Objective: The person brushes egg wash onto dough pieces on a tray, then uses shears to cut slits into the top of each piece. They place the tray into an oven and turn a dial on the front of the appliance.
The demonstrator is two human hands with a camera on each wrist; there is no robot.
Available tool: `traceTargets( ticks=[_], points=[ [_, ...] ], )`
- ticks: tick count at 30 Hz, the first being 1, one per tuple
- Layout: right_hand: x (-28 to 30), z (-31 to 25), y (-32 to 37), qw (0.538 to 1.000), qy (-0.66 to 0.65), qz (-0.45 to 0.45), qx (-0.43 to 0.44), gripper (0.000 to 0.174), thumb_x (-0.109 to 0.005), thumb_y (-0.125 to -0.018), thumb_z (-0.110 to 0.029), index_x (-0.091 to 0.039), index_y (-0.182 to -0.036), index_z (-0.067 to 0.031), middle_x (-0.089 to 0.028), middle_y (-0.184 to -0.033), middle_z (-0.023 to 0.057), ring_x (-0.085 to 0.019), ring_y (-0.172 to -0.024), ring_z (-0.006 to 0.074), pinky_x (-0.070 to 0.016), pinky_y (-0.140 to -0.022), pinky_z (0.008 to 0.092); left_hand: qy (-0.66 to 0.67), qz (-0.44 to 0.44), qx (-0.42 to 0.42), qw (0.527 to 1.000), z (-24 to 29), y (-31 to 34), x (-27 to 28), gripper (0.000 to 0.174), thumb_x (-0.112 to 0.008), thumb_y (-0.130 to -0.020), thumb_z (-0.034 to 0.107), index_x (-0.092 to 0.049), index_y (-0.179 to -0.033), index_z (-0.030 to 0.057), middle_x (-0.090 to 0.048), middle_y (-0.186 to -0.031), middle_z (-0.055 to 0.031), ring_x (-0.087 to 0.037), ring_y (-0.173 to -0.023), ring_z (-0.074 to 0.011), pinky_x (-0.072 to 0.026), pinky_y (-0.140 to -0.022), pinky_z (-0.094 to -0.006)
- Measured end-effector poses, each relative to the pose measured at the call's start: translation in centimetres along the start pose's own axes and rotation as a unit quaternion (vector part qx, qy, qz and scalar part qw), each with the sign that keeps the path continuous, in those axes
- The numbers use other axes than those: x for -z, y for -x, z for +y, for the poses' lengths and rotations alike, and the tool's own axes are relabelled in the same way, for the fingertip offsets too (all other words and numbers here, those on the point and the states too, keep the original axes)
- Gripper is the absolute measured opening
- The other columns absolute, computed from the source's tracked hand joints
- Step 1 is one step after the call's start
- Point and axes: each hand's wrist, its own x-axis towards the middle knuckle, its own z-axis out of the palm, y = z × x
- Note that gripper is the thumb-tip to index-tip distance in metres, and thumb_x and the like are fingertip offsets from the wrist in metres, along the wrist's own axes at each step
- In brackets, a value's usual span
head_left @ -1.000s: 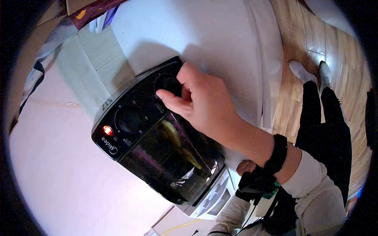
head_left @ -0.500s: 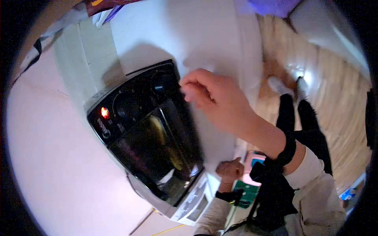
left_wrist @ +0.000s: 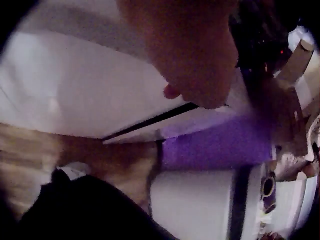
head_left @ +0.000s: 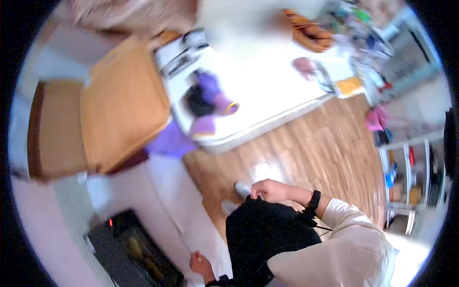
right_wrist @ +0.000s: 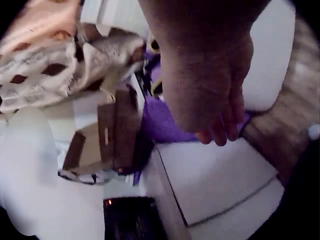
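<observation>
The black oven [head_left: 136,251], its small red light on, stands at the lower left of the head view. My right hand [head_left: 271,190] hangs in front of my dark clothing, away from the oven, fingers loosely curled with nothing held. To the right of the oven is my left hand [head_left: 201,264], also loosely curled and seemingly empty. In the right wrist view, my right hand [right_wrist: 210,85] hangs over a white surface, and the oven [right_wrist: 134,219] shows below. The left wrist view has my left hand [left_wrist: 192,55] dark and partly blurred.
A large cardboard box [head_left: 125,105] is at the left beside purple cloth [head_left: 172,139]. Beyond the wooden floor [head_left: 311,143] stands a white table [head_left: 267,91] with a purple item and an orange basket [head_left: 308,31]. White shelves [head_left: 406,174] stand at the right.
The head view has swung from the oven toward the room. My right hand has left the oven's upper knob and moved in front of my body. The oven's red light stays lit.
</observation>
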Motion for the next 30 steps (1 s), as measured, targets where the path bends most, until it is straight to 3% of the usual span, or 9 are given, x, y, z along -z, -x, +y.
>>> traceTargets(
  ticks=[3,5,7,10,12,17,24,28,30],
  points=[
    [4.9,-4.8,7.5,0.978,-0.127,0.151,0.073,0.032,-0.039,-0.069,0.010,-0.057,-0.093,-0.0016,-0.059,-0.090,0.0065,-0.054,-0.089,0.0151,-0.0423,-0.078,0.0277,0.144,-0.053,0.039,0.987,2.4,-1.5,2.0,0.011,-0.048,-0.079,0.010,-0.057,-0.082,0.0043,-0.059,-0.067,-0.0091,-0.059,-0.063,-0.0205,-0.0455,-0.053,-0.0317],
    [7.0,-10.1,12.9,0.908,-0.270,0.228,0.224,0.025,-0.046,-0.083,-0.007,-0.048,-0.106,0.0004,-0.056,-0.097,0.0068,-0.050,-0.097,0.0155,-0.0396,-0.084,0.0308,0.458,-0.113,0.156,0.868,3.8,-3.6,3.0,0.015,-0.044,-0.085,0.012,-0.054,-0.088,0.0008,-0.057,-0.070,-0.0064,-0.054,-0.059,-0.0134,-0.0435,-0.053,-0.0254],
    [6.5,-16.7,18.7,0.820,-0.384,0.253,0.341,0.027,-0.053,-0.082,-0.021,-0.047,-0.096,0.0003,-0.054,-0.087,0.0076,-0.054,-0.087,0.0181,-0.0392,-0.086,0.0356,0.453,-0.177,0.088,0.869,5.7,-6.3,4.3,0.017,-0.043,-0.087,0.013,-0.053,-0.091,0.0005,-0.056,-0.072,-0.0057,-0.052,-0.058,-0.0122,-0.0425,-0.053,-0.0239],
    [5.9,-21.2,22.5,0.665,-0.425,0.001,0.615,0.040,-0.043,-0.089,-0.034,-0.035,-0.056,-0.0111,-0.036,-0.051,-0.0022,-0.049,-0.048,0.0167,-0.0400,-0.082,0.0492,0.356,-0.262,-0.087,0.893,10.8,-10.5,4.2,0.019,-0.040,-0.089,0.014,-0.051,-0.097,0.0007,-0.055,-0.074,-0.0048,-0.050,-0.057,-0.0107,-0.0405,-0.053,-0.0212],
    [5.0,-23.9,26.3,0.612,-0.449,0.013,0.651,0.052,-0.030,-0.093,-0.039,-0.028,-0.049,-0.0129,-0.027,-0.045,-0.0021,-0.035,-0.037,0.0138,-0.0404,-0.077,0.0515,0.369,-0.324,-0.104,0.865,12.9,-13.5,0.1,0.019,-0.041,-0.089,0.015,-0.051,-0.099,0.0025,-0.057,-0.076,-0.0052,-0.051,-0.060,-0.0106,-0.0406,-0.054,-0.0210],
    [5.9,-24.3,34.1,0.591,-0.492,0.072,0.635,0.052,-0.028,-0.093,-0.040,-0.028,-0.049,-0.0129,-0.028,-0.044,-0.0007,-0.035,-0.037,0.0142,-0.0419,-0.073,0.0494,0.394,-0.431,-0.177,0.792,28.5,-11.7,1.1,0.019,-0.042,-0.089,0.016,-0.052,-0.102,0.0056,-0.059,-0.081,-0.0045,-0.054,-0.066,-0.0098,-0.0403,-0.055,-0.0209],
    [10.5,-20.4,42.2,0.543,-0.596,0.116,0.580,0.052,-0.025,-0.093,-0.041,-0.028,-0.050,-0.0128,-0.028,-0.043,0.0012,-0.034,-0.035,0.0149,-0.0439,-0.068,0.0463,0.382,-0.439,-0.184,0.793,40.1,-6.1,-0.7,0.017,-0.044,-0.088,0.011,-0.053,-0.101,0.0053,-0.059,-0.083,-0.0052,-0.055,-0.068,-0.0099,-0.0437,-0.060,-0.0217],
    [15.8,-13.4,44.5,0.386,-0.571,0.023,0.725,0.049,-0.024,-0.094,-0.037,-0.030,-0.052,-0.0131,-0.033,-0.042,0.0032,-0.036,-0.035,0.0147,-0.0453,-0.058,0.0375,0.405,-0.436,-0.124,0.794,43.5,-4.2,-1.1,0.020,-0.044,-0.088,0.011,-0.053,-0.103,0.0016,-0.060,-0.082,-0.0065,-0.056,-0.068,-0.0108,-0.0450,-0.061,-0.0210],
    [18.2,-9.5,45.9,0.339,-0.531,0.181,0.755,0.042,-0.032,-0.093,-0.031,-0.035,-0.054,-0.0128,-0.033,-0.041,-0.0008,-0.034,-0.034,0.0107,-0.0428,-0.054,0.0272,0.358,-0.436,-0.188,0.804,46.0,-4.7,-1.3,0.021,-0.043,-0.088,0.010,-0.052,-0.104,0.0000,-0.061,-0.082,-0.0080,-0.057,-0.069,-0.0111,-0.0458,-0.062,-0.0217]
  ],
)
